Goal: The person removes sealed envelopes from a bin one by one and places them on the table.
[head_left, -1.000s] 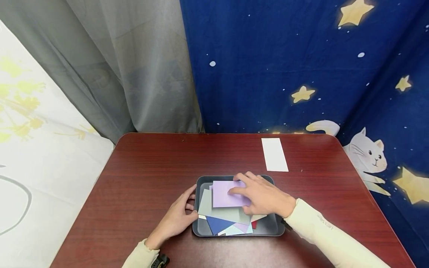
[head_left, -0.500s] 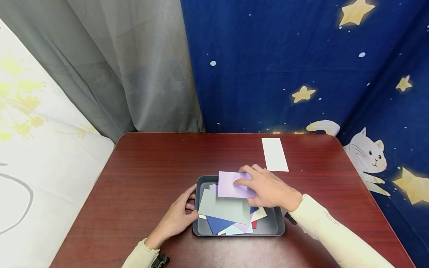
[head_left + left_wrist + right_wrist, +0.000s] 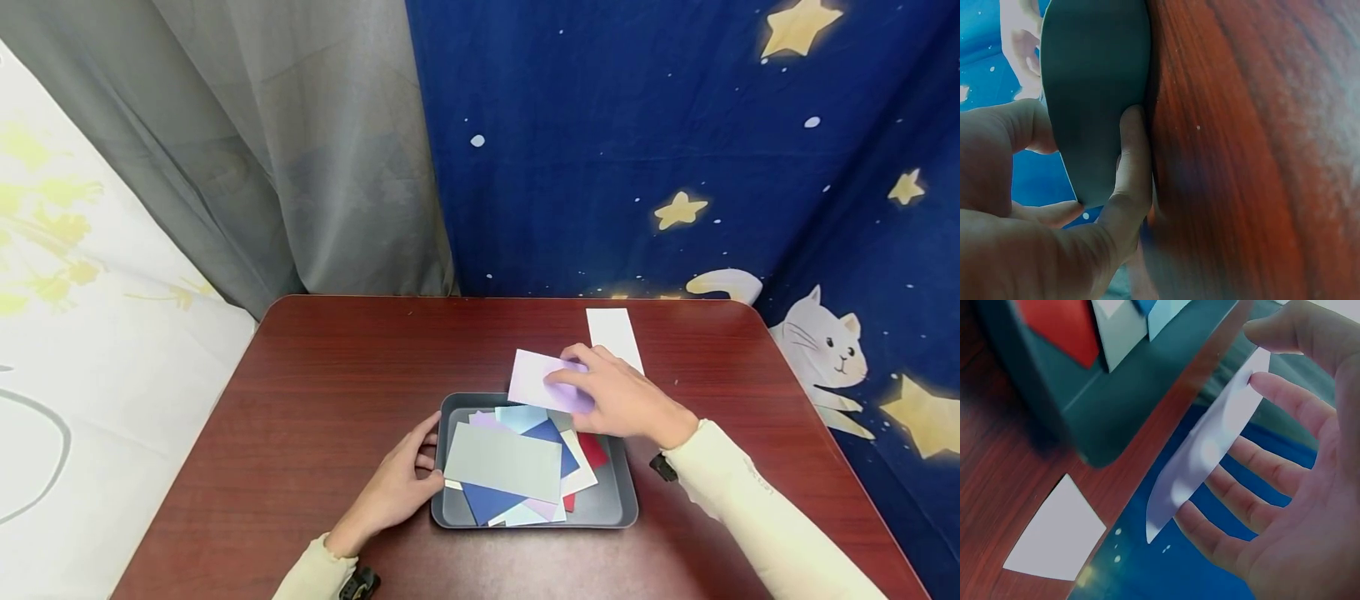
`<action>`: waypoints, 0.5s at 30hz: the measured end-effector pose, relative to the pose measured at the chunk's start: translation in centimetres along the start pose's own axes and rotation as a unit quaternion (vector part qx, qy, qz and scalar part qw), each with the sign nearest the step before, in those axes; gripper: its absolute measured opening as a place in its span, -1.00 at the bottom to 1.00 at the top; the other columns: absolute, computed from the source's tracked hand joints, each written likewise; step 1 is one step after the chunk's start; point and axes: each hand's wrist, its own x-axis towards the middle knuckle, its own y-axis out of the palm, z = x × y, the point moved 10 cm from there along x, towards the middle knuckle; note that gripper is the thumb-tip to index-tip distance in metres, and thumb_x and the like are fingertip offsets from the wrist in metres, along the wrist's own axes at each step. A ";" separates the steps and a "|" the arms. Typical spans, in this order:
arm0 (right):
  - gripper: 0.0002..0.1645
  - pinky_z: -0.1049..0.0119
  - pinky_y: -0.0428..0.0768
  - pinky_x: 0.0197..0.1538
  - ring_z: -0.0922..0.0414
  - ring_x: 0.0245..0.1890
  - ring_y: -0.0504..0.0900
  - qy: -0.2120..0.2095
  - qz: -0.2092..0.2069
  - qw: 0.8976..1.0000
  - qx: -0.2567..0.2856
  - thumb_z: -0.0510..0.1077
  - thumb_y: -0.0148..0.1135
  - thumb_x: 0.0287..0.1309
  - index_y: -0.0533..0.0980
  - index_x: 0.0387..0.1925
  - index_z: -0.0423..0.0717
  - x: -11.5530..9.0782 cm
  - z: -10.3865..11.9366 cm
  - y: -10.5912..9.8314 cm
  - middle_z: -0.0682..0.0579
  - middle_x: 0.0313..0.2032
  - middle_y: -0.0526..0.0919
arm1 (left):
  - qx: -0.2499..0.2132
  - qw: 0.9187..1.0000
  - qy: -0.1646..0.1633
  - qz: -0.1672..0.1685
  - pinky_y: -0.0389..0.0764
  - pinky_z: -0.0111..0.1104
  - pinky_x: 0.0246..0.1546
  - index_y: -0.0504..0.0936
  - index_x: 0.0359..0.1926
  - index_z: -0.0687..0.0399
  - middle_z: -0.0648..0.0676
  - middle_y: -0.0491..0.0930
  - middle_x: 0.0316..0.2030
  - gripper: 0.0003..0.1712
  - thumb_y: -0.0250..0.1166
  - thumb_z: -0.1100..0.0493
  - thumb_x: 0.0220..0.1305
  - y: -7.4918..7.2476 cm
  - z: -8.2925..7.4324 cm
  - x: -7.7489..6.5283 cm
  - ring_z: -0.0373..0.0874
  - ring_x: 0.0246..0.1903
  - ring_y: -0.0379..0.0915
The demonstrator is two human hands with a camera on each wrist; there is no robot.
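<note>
Shifts purple card (image 3: pixel 531 377) up and right since the earlier frame, now above far rim of tray (image 3: pixel 611 500); pinches it in right hand (image 3: pixel 622 400), seemingly grips tray with left hand (image 3: pixel 397 482). Best to pinch lightly, avoiding creases.

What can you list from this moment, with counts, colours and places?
Table: 1, red-brown, under the tray
Tray: 1, dark grey, on the table
Grey-green card: 1, on top of the tray's pile
Other cards: several, overlapping, count unclear; blue, light blue, purple, red, off-white; in the tray
Lilac card: 1, in the right hand
White card: 1, far side of the table
Grey curtain: 1, behind the table
Blue curtain: 1, star and cat print, behind and right
White cloth: 1, yellow print, left
Sleeves: 2, cream, on both arms
Wristbands: 2, black, at the wrists
Left hand: 1, bare, touching the tray's left end
Right hand: 1, bare, holding the lilac card
</note>
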 end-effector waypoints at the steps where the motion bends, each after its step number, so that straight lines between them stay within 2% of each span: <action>1: -0.33 0.17 0.51 -0.16 0.00 -0.03 0.43 0.004 0.000 1.000 -0.002 0.04 0.45 -0.14 0.58 0.15 0.24 -0.1 -0.3 0.0 -0.03 0.15 0.42 | -0.001 1.000 0.000 0.000 0.57 -0.38 -0.17 0.18 0.51 -0.05 0.12 0.47 0.09 -0.04 0.23 0.43 0.05 0.0 0.0 0.0 -0.16 -0.24 0.55; 6: -0.31 0.12 0.53 -0.10 0.01 0.01 0.42 0.036 0.009 0.999 -0.001 0.04 0.46 -0.13 0.57 0.17 0.25 -0.6 -1.9 0.0 -0.02 0.16 0.42 | 0.000 1.000 -0.001 -0.001 0.57 -0.38 -0.17 0.18 0.51 -0.06 0.12 0.47 0.09 -0.03 0.23 0.44 0.05 0.0 0.0 0.0 -0.16 -0.24 0.55; 10: -0.31 0.15 0.55 -0.08 0.06 0.01 0.40 0.064 0.015 0.998 -0.001 0.04 0.45 -0.12 0.57 0.17 0.27 -0.9 -3.3 -0.1 0.01 0.17 0.42 | 0.002 1.000 -0.001 0.001 0.58 -0.37 -0.17 0.18 0.51 -0.05 0.14 0.47 0.09 -0.04 0.23 0.44 0.05 0.0 0.0 0.0 -0.15 -0.24 0.54; 15: -0.33 0.13 0.55 -0.08 0.04 0.01 0.41 0.072 0.005 0.997 0.002 0.00 0.43 -0.12 0.59 0.16 0.21 -1.3 -4.4 -0.5 0.02 0.14 0.43 | 0.008 1.000 -0.002 0.000 0.58 -0.38 -0.17 0.17 0.51 -0.05 0.12 0.47 0.09 -0.04 0.22 0.43 0.05 0.0 0.0 -0.1 -0.15 -0.24 0.54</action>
